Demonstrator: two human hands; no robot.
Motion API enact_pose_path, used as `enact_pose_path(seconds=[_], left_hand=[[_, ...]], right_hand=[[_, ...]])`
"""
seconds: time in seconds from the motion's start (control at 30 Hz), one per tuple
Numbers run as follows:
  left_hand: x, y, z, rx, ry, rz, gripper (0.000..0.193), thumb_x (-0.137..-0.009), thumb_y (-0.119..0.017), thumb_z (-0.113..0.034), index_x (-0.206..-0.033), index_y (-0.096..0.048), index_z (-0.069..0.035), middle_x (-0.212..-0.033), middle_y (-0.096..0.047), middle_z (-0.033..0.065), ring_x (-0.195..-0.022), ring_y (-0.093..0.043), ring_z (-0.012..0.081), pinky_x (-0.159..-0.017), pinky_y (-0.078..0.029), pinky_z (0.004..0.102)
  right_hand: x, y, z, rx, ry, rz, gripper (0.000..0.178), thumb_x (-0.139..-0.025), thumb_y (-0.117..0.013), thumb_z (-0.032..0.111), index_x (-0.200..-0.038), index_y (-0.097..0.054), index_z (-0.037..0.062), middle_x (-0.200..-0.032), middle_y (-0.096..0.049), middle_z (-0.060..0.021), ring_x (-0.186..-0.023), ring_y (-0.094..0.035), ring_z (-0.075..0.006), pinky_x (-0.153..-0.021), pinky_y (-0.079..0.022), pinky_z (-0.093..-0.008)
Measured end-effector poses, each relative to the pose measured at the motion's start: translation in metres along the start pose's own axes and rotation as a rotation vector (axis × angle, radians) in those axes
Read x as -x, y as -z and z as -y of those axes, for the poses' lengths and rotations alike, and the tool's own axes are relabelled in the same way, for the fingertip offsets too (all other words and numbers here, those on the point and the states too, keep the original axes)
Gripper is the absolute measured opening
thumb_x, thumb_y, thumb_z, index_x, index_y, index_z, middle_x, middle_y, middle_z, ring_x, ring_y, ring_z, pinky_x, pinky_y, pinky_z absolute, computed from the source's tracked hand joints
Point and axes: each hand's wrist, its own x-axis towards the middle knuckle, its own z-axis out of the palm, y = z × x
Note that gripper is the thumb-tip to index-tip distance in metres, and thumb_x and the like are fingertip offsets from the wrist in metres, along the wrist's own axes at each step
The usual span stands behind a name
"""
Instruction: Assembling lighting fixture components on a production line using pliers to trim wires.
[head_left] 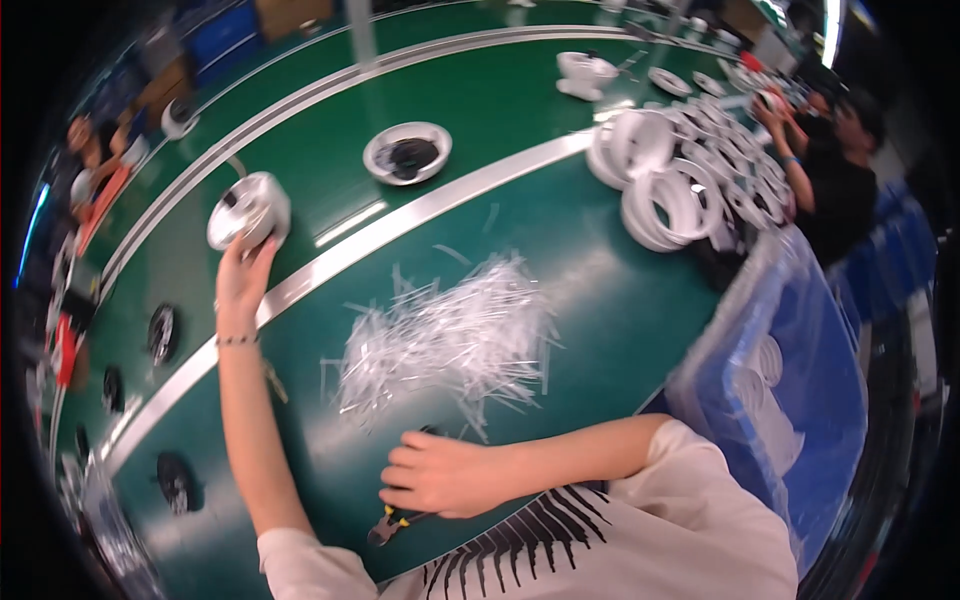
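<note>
My left hand (243, 280) is stretched out to the far left, its fingers closed on the rim of a white round housing (268, 200) with a shiny inside. The housing is tilted on its side over the green conveyor belt. Close to my body, my right hand (440, 478) is wrapped round a pair of cutting pliers (384, 527). Their dark jaws and yellow-marked handles show below the fingers; the rest is hidden in the palm. Just beyond this hand lies a loose heap of thin clear plastic strips (450, 335) on the green table (590, 330).
On the belt stand a white bowl-shaped part (380, 165) with a dark centre and another white part (585, 75). White rings (655, 215) are piled at the right, beside a plastic-lined blue bin (840, 400). Black round parts (175, 480) lie left. Co-workers (845, 165) sit at both sides.
</note>
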Motion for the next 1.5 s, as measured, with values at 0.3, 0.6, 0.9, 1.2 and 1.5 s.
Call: enact_pose_path(seconds=[0.3, 0.6, 0.9, 1.2, 1.5], left_hand=[[0.055, -0.04, -0.026, 0.132, 0.123, 0.184, 0.041, -0.081, -0.048, -0.005, -0.113, -0.027, 0.009, -0.128, -0.022, 0.0264, -0.113, -0.041, 0.0343, -0.087, -0.044, 0.0364], [0.055, -0.016, -0.079, 0.244, -0.089, 0.103, 0.039, -0.082, -0.043, -0.001, -0.116, -0.026, 0.008, -0.13, -0.024, 0.0249, -0.115, -0.039, 0.0322, -0.087, -0.045, 0.0363], [0.067, 0.008, -0.113, 0.426, -0.266, 0.018, 0.029, -0.078, -0.043, 0.0, -0.103, -0.035, 0.011, -0.108, -0.045, 0.0267, -0.097, -0.049, 0.0347, -0.083, -0.045, 0.041], [0.057, 0.082, -0.138, -0.234, -0.841, -0.658, 0.043, -0.076, -0.053, -0.008, -0.115, -0.037, -0.002, -0.105, -0.05, 0.0113, -0.094, -0.052, 0.0223, -0.073, -0.046, 0.034], [0.018, 0.105, -0.092, -1.486, -0.303, -0.869, 0.058, -0.067, -0.059, -0.019, -0.115, -0.036, 0.004, -0.118, -0.04, 0.0254, -0.104, -0.048, 0.0375, -0.088, -0.041, 0.039]], right_hand=[[0.005, 0.019, -0.003, 0.05, -0.078, -0.313, 0.055, -0.064, -0.067, 0.039, -0.107, -0.052, 0.0087, -0.113, -0.047, -0.0129, -0.109, -0.041, -0.029, -0.094, -0.024, -0.0515], [0.204, 0.143, -0.138, 0.89, -1.714, -0.695, 0.028, -0.074, -0.056, 0.028, -0.089, -0.064, 0.0062, -0.092, -0.062, -0.0142, -0.09, -0.057, -0.0318, -0.086, -0.032, -0.0525], [0.238, 0.141, -0.152, 0.719, -1.687, -0.864, 0.041, -0.062, -0.069, 0.043, -0.081, -0.065, 0.0075, -0.079, -0.064, -0.0115, -0.075, -0.061, -0.0272, -0.068, -0.045, -0.0378], [0.226, 0.132, -0.162, 0.863, -1.595, -0.77, 0.043, -0.071, -0.065, 0.033, -0.097, -0.06, -0.0001, -0.092, -0.061, -0.019, -0.087, -0.057, -0.0341, -0.077, -0.043, -0.0388], [0.243, 0.133, -0.164, 1.041, -1.499, -1.063, 0.039, -0.079, -0.052, 0.04, -0.08, -0.064, 0.0028, -0.074, -0.063, -0.0145, -0.07, -0.059, -0.0312, -0.064, -0.045, -0.0391]])
